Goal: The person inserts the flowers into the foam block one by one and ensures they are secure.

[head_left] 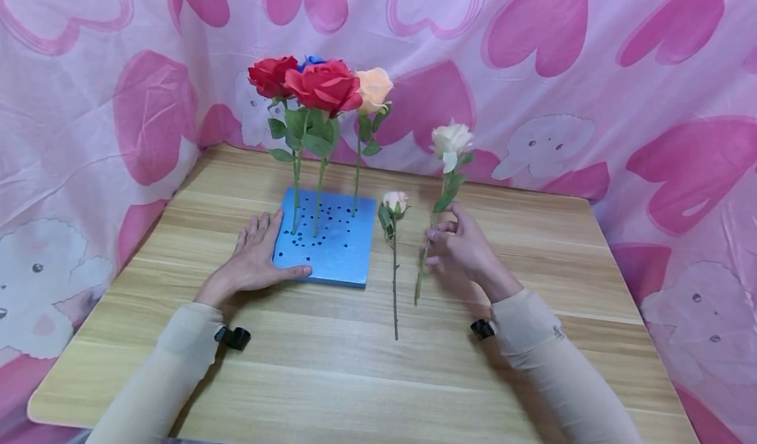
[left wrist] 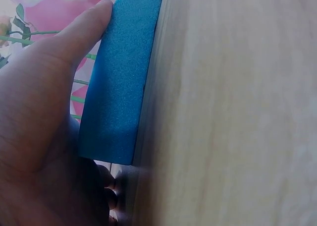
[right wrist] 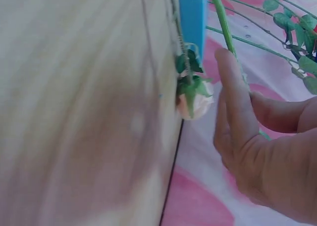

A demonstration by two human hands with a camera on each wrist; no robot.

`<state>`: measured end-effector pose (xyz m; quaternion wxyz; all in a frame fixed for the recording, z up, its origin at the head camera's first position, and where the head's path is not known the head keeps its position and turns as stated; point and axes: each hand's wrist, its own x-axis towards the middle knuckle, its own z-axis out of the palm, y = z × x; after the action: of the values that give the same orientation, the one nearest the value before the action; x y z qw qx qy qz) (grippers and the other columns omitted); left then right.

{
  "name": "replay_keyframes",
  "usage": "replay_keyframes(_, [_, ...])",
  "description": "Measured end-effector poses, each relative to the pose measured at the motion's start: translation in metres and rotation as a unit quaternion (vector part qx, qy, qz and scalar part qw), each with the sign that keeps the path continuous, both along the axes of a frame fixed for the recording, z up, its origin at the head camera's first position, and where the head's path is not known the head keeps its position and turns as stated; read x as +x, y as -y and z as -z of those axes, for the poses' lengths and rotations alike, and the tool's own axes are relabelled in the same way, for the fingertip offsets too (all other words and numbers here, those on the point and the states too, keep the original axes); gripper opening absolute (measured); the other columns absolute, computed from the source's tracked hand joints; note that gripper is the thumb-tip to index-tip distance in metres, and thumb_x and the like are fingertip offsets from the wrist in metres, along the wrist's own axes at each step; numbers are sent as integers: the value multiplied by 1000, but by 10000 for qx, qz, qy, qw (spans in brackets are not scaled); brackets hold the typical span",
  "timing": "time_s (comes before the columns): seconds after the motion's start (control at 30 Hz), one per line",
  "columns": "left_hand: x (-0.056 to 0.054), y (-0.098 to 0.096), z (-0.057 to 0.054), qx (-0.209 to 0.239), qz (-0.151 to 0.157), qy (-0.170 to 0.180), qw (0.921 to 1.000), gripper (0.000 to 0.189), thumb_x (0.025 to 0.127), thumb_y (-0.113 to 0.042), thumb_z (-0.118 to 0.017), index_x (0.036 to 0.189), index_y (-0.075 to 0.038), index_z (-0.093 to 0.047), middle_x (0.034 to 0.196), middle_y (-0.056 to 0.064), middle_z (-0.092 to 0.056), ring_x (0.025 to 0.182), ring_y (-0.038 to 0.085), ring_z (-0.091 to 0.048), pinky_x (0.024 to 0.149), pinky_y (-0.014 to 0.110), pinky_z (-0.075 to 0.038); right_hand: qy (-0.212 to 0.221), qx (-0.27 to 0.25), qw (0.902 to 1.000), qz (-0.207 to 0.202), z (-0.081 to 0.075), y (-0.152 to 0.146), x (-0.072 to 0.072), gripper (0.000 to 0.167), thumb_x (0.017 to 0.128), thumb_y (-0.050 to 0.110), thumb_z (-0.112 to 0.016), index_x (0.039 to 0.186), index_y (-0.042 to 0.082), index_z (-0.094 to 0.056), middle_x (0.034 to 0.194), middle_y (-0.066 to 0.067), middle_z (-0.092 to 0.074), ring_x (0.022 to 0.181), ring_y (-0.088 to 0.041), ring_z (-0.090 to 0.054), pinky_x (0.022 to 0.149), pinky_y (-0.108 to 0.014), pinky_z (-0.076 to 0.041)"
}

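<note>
My left hand [head_left: 251,260] rests against the left front corner of a blue foam block [head_left: 340,266], fingers extended along its left side and thumb at the front edge. Several artificial roses stand upright in the block: a red rose [head_left: 272,76], a larger red rose [head_left: 324,86], a mostly hidden blue rose [head_left: 311,61] and a peach rose [head_left: 374,90]. To the right, my right hand [head_left: 473,253] pinches the green stem of a white rose [head_left: 452,139], bloom up and stem tilted. In the right wrist view, thumb and fingers meet on that stem [right wrist: 223,25].
A pale pink rose [head_left: 395,201] lies on the wooden table [head_left: 331,378] between the block and my right hand, its bloom toward the back. Many small holes dot the block's top. A pink heart-patterned cloth [head_left: 532,89] hangs behind and beside the table.
</note>
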<state>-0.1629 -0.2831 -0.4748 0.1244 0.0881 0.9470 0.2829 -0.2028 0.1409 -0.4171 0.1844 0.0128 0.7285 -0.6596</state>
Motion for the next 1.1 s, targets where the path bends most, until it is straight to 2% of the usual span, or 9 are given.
replay_keyframes(0.13, [0, 0, 0, 9, -4, -6, 10000, 142, 90, -77, -78, 178, -13, 12, 182, 33, 10, 167, 57, 14, 132, 76, 8, -446, -319, 9984, 160, -8, 12, -5, 63, 109, -5, -64, 162, 19, -41, 117, -20, -62, 108, -43, -78, 87, -59, -68])
replay_keyframes(0.3, [1, 0, 1, 38, 3, -8, 10000, 141, 90, -77, -78, 178, -13, 12, 182, 34, 11, 167, 57, 14, 132, 76, 8, -849, -677, 9940, 133, -19, 31, -12, 70, 108, -4, -67, 165, 27, -44, 112, -18, -63, 106, -39, -77, 88, -64, -66])
replay_keyframes(0.4, [1, 0, 1, 38, 9, -7, 10000, 141, 90, -77, -78, 179, -13, 12, 182, 33, 11, 167, 57, 14, 132, 76, 8, -1070, -843, 9906, 95, -25, 43, -15, 68, 107, -3, -69, 163, 27, -46, 110, -16, -64, 104, -38, -78, 87, -66, -65])
replay_keyframes(0.63, [0, 1, 2, 23, -3, -12, 10000, 141, 90, -77, -77, 179, -14, 12, 182, 32, 10, 167, 57, 13, 132, 76, 8, -1571, -1195, 9803, -9, -30, 68, -25, 61, 106, -9, -68, 157, 20, -50, 112, -19, -64, 103, -38, -78, 82, -60, -68])
replay_keyframes(0.8, [0, 1, 1, 14, -14, -11, 10000, 142, 89, -77, -78, 179, -13, 12, 182, 33, 10, 167, 57, 13, 132, 76, 8, -1760, -1304, 9757, -98, -28, 83, -32, 61, 106, -10, -67, 156, 22, -52, 109, -21, -66, 99, -30, -80, 81, -58, -68])
replay_keyframes(1.0, [0, 1, 1, -3, 3, 15, 10000, 141, 90, -78, -77, 178, -12, 11, 182, 33, 10, 167, 57, 13, 132, 76, 8, -1885, -1243, 9741, -129, -26, 100, -37, 61, 107, -9, -66, 159, 19, -50, 113, -22, -71, 107, -41, -78, 82, -53, -70])
replay_keyframes(1.1, [0, 0, 1, 0, 0, 33, 10000, 141, 90, -78, -77, 178, -12, 12, 182, 32, 11, 167, 57, 14, 132, 76, 8, -1932, -1159, 9742, -160, -25, 107, -39, 60, 107, -10, -65, 159, 17, -50, 115, -22, -72, 109, -42, -78, 82, -51, -70])
